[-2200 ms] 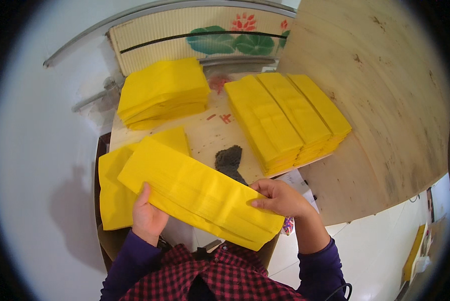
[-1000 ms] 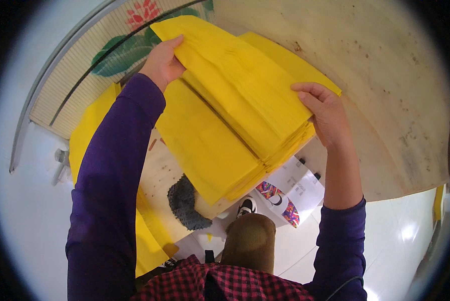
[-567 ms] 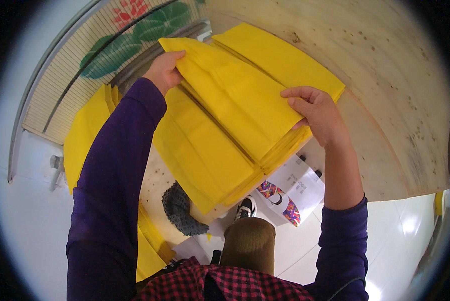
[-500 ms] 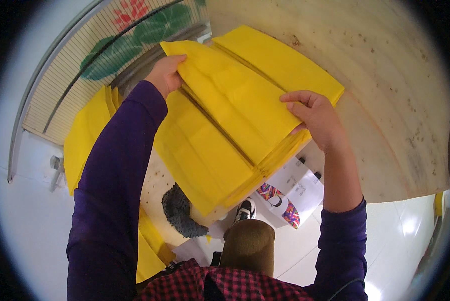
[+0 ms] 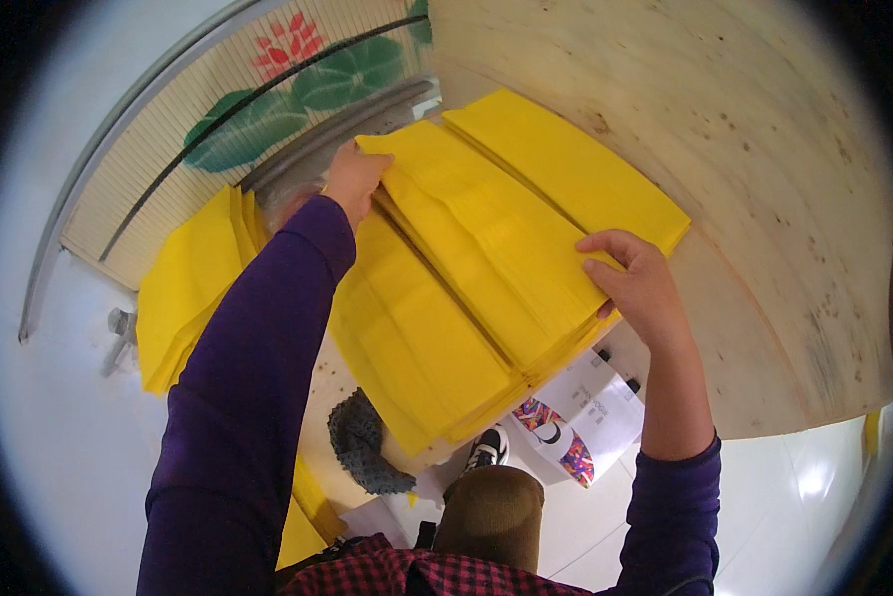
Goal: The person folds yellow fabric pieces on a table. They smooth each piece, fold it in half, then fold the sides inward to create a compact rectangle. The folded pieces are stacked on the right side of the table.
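Two rows of flat, folded yellow fabric pieces lie side by side, with a third yellow stack behind them. My left hand pinches the far left corner of the top yellow fabric piece of the middle stack, its thumb on the upper face. At that piece's near right end is my right hand, curled round the edge with thumb and forefinger on top and other fingers partly hidden below. Left of it lies the nearest yellow stack, which neither hand touches.
More folded yellow fabric hangs at the left beside a slatted panel with painted leaves. A pale stained board carries the stacks. Below are a dark grey textured piece, a white printed bag, and my shoe.
The top yellow piece has settled flatter onto the middle stack, with both hands keeping to its ends. The whole scene sits lower in the picture.
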A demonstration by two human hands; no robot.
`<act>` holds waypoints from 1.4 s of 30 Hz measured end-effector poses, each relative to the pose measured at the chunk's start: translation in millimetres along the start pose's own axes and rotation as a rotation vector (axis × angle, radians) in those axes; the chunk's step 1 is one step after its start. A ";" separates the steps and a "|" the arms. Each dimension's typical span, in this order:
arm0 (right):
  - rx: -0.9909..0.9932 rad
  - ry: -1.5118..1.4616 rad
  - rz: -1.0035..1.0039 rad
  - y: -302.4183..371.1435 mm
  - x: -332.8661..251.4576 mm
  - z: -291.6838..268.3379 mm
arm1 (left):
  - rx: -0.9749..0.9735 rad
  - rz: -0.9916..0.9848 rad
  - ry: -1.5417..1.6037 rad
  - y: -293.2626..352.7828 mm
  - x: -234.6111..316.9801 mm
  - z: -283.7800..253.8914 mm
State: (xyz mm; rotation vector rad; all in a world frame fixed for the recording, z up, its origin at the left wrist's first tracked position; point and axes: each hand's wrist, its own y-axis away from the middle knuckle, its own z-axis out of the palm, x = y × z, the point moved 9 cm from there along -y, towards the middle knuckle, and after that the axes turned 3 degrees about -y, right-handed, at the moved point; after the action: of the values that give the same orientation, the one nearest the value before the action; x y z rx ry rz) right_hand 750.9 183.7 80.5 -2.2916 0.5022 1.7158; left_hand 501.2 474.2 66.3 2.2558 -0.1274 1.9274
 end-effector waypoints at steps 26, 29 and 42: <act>0.037 0.003 0.004 -4.5 11.6 -4.6 | 0.129 0.200 -0.137 150.0 32.4 -188.1; 0.032 0.054 -0.011 -5.9 13.0 -5.6 | 0.150 0.176 -0.103 181.6 18.6 -221.3; 0.125 0.243 -0.053 5.6 -3.3 -18.2 | 0.270 0.151 -0.069 291.4 -24.3 -337.8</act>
State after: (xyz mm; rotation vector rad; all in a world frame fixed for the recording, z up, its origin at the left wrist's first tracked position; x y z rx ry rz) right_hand 763.7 172.0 89.0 -2.4111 0.5720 1.3481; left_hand 118.0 249.6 114.4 2.5535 -0.0486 2.0515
